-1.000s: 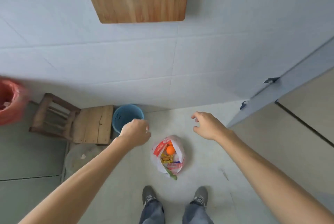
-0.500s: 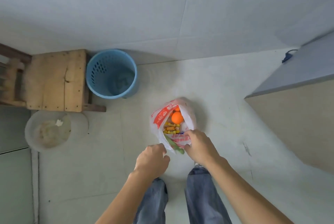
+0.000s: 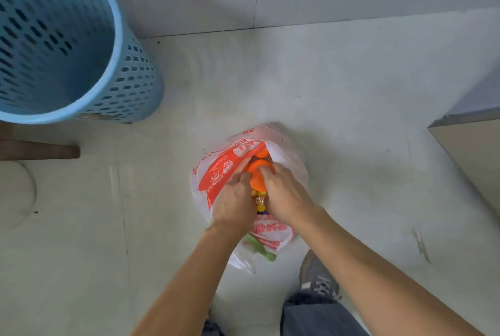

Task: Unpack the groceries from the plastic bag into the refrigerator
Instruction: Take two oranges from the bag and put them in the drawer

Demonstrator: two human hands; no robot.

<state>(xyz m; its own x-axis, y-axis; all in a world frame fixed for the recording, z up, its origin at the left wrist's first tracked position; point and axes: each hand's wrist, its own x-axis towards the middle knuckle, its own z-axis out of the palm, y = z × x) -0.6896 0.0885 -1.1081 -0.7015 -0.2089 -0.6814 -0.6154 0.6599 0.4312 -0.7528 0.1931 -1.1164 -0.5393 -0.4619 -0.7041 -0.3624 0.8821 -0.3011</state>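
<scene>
A white plastic bag (image 3: 216, 173) with red print lies open on the floor in the middle of the head view. Inside it show two oranges (image 3: 255, 174), small yellow-wrapped items (image 3: 260, 200) and a green vegetable (image 3: 258, 247) poking out at the near end. Both my hands reach into the bag's mouth. My left hand (image 3: 234, 201) grips the bag's left rim beside the oranges. My right hand (image 3: 284, 194) has its fingers curled over the nearer orange. The bag's bottom is hidden under my hands.
A blue perforated basket (image 3: 81, 70) stands at the upper left by the wall, with a wooden stool leg (image 3: 40, 150) and a pale round basin (image 3: 16, 194) below it. A beige and grey cabinet or appliance (image 3: 470, 151) fills the right edge. My shoe (image 3: 319, 276) is near the bag.
I have bent down close to the bag. Both hands moved from its near rim into its mouth, the right hand now over an orange.
</scene>
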